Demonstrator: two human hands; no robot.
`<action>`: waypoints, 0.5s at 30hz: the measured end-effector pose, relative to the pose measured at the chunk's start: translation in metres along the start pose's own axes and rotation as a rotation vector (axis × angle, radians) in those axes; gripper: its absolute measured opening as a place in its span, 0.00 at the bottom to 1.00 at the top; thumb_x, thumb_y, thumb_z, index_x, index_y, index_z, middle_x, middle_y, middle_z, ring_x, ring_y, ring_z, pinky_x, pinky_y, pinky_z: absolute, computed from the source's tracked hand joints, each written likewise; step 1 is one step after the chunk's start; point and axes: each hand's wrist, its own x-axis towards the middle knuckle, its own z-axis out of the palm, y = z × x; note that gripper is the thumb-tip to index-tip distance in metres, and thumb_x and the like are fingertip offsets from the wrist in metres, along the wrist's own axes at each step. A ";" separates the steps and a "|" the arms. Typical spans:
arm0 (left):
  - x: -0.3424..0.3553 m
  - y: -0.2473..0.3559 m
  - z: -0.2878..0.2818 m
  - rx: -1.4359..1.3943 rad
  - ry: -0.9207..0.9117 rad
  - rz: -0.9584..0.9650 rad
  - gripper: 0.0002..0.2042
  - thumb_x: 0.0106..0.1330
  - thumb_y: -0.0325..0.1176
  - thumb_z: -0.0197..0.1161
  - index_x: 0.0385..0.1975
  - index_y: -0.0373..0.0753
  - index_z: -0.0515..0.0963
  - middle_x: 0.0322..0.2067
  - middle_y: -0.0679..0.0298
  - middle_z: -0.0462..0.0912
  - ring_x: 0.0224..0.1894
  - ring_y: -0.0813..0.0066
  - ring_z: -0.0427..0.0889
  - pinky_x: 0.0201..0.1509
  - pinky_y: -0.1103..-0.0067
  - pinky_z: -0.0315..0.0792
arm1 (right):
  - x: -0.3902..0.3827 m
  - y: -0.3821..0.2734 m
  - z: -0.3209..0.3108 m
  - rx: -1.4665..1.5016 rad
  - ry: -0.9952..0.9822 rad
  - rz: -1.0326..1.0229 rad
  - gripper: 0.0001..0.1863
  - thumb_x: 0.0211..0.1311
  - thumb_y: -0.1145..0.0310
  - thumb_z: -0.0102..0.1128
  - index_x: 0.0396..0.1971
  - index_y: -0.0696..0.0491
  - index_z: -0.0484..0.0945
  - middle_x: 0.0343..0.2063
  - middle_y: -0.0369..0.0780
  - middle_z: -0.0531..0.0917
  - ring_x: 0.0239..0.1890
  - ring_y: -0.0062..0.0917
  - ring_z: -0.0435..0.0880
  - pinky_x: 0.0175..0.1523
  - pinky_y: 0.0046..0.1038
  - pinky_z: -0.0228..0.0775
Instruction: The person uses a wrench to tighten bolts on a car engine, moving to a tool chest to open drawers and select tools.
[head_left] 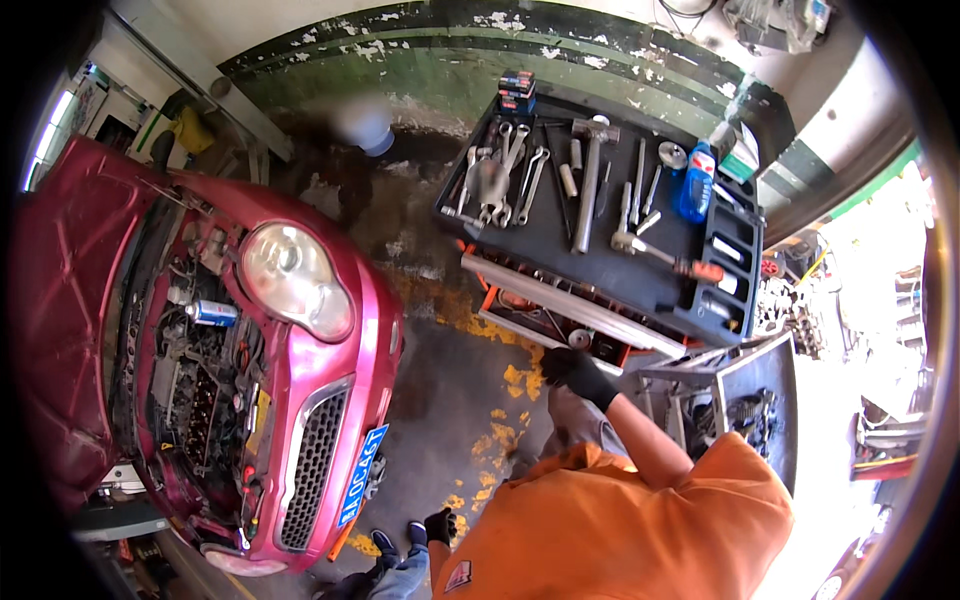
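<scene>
Black-gloved right hand (pixel 572 372) just below tool cart (pixel 560 245).

To my left stands a pink car (pixel 370 330) with its hood (pixel 70 290) raised; the round headlight (pixel 290 275) faces up at me, the grille (pixel 312 465) and a blue licence plate (pixel 360 475) sit below it; a blue and silver spray can (pixel 212 313) lies in the open engine bay (pixel 200 390). Ahead on my right I see a long hammer (pixel 590 185), a cluster of wrenches (pixel 505 175) to its left and a blue bottle (pixel 696 182) to its right; the grey floor (pixel 450 400) shows worn yellow paint (pixel 515 380); beyond is a peeling green wall (pixel 440 60).
</scene>
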 end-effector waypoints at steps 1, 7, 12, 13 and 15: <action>-0.012 0.011 0.013 0.087 0.011 0.068 0.14 0.58 0.40 0.64 0.16 0.39 0.74 0.09 0.68 0.68 0.08 0.77 0.64 0.11 0.79 0.56 | 0.012 -0.002 -0.001 0.007 -0.013 -0.071 0.08 0.63 0.73 0.53 0.38 0.59 0.78 0.31 0.37 0.81 0.33 0.19 0.80 0.38 0.22 0.74; -0.060 0.040 0.082 0.080 0.044 0.073 0.14 0.59 0.40 0.63 0.16 0.39 0.74 0.09 0.68 0.68 0.08 0.76 0.64 0.11 0.79 0.57 | 0.057 -0.149 -0.015 -0.078 -0.079 -0.088 0.08 0.65 0.71 0.53 0.36 0.59 0.77 0.28 0.36 0.80 0.29 0.17 0.78 0.36 0.22 0.73; -0.086 0.070 0.112 0.019 0.068 0.050 0.14 0.60 0.40 0.62 0.17 0.39 0.74 0.09 0.67 0.68 0.08 0.76 0.64 0.11 0.78 0.57 | 0.097 -0.195 -0.052 -0.209 0.020 -0.147 0.08 0.65 0.70 0.54 0.38 0.59 0.77 0.29 0.36 0.80 0.29 0.18 0.78 0.37 0.22 0.73; -0.090 0.075 0.113 0.020 0.073 0.043 0.14 0.60 0.40 0.62 0.17 0.39 0.75 0.09 0.67 0.68 0.08 0.76 0.65 0.11 0.78 0.57 | 0.100 -0.197 -0.054 -0.149 0.008 -0.110 0.09 0.65 0.69 0.55 0.38 0.59 0.76 0.30 0.36 0.80 0.30 0.18 0.79 0.37 0.22 0.73; -0.096 0.082 0.120 0.018 0.079 0.032 0.14 0.60 0.40 0.62 0.17 0.39 0.75 0.09 0.67 0.68 0.08 0.76 0.65 0.11 0.78 0.57 | 0.104 -0.201 -0.051 -0.027 -0.013 -0.039 0.09 0.64 0.69 0.56 0.40 0.59 0.76 0.31 0.36 0.80 0.32 0.18 0.79 0.39 0.21 0.73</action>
